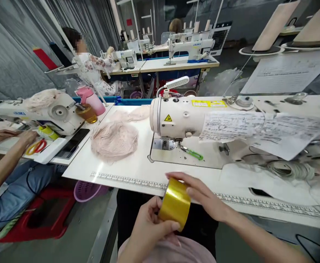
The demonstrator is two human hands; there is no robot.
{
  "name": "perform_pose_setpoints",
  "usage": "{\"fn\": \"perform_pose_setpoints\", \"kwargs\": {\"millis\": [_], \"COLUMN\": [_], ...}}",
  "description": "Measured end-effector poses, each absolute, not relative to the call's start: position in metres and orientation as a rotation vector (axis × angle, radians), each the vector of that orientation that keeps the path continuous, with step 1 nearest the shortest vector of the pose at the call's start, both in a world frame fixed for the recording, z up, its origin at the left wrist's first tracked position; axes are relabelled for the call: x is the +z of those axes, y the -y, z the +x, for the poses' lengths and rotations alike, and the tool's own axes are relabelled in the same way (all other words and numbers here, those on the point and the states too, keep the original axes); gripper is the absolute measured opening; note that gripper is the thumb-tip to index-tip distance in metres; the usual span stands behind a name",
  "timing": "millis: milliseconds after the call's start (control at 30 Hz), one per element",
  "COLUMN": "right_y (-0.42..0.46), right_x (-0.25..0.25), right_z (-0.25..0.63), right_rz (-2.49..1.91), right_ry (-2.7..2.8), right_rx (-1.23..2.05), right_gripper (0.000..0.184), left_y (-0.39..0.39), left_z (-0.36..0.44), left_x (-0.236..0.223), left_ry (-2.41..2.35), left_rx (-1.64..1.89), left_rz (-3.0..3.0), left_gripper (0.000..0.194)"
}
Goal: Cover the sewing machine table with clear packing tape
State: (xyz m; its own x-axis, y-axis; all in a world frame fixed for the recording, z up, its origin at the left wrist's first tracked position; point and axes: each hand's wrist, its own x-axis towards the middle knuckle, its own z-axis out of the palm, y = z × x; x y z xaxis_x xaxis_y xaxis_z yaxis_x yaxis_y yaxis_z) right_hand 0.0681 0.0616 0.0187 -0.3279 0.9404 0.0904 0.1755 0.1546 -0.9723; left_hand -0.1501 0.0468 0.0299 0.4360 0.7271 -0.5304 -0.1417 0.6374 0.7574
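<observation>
A wide roll of shiny yellow tape (176, 202) is held above my lap, just off the front edge of the sewing table (132, 170). My left hand (150, 224) is closed round its lower left side, thumb across the front and fingers reaching behind. From the upper right, my right hand (205, 195) grips the roll's top edge with bent fingers; part of its grip is hidden behind the tape. Beyond the hands stands a white sewing machine (176, 118), with green-handled thread snips (194, 153) lying by its needle. Gathered pale pink fabric (114, 140) rests to the left.
A printed ruler (132, 180) runs along the table's front. At left are a phone (79, 138), an amber cup (87, 114), a pink bottle (91, 98) and a co-worker's hands (27, 138) at another machine. White cloth (242, 177) and coiled cord (291, 170) lie right.
</observation>
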Motion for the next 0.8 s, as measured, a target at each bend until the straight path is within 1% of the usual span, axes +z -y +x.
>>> {"fn": "perform_pose_setpoints", "kwargs": {"millis": [67,133,267,300,400,500,567,667,733,800], "right_y": [-0.062,-0.062,-0.062,-0.061,-0.06,-0.058,-0.057,-0.058,-0.059,-0.06], "right_x": [0.032,0.04,0.043,0.042,0.039,0.032,0.024,0.012,0.005,0.0], "right_z": [0.046,0.029,0.011,0.008,0.003,-0.002,-0.006,-0.014,-0.02,-0.026], "right_rz": [-1.159,-1.22,-1.192,-1.17,-1.121,-1.061,-1.002,-0.953,-0.982,-1.039], "right_ry": [1.721,1.75,1.793,1.796,1.774,1.721,1.665,1.553,1.492,1.484], "right_rx": [1.284,1.241,1.116,1.105,1.1,1.116,1.146,1.211,1.22,1.185], "right_gripper": [0.064,0.067,0.053,0.051,0.048,0.045,0.044,0.04,0.037,0.033], "left_y": [-0.043,-0.041,-0.042,-0.043,-0.048,-0.051,-0.051,-0.047,-0.043,-0.041], "left_z": [-0.158,-0.167,-0.186,-0.191,-0.203,-0.212,-0.214,-0.212,-0.211,-0.21], "left_x": [0.026,0.023,0.021,0.022,0.025,0.023,0.017,0.006,0.0,-0.004], "left_ry": [-1.003,-1.002,-0.973,-1.022,-1.25,-1.289,-1.154,-0.933,-0.858,-0.845], "left_rx": [0.624,0.645,0.58,0.566,0.558,0.65,0.71,0.66,0.634,0.653], "left_rz": [0.749,0.82,1.009,1.124,1.611,1.909,1.863,1.49,1.27,1.2], "left_gripper": [0.056,0.052,0.052,0.049,0.03,0.033,0.032,0.032,0.033,0.034]}}
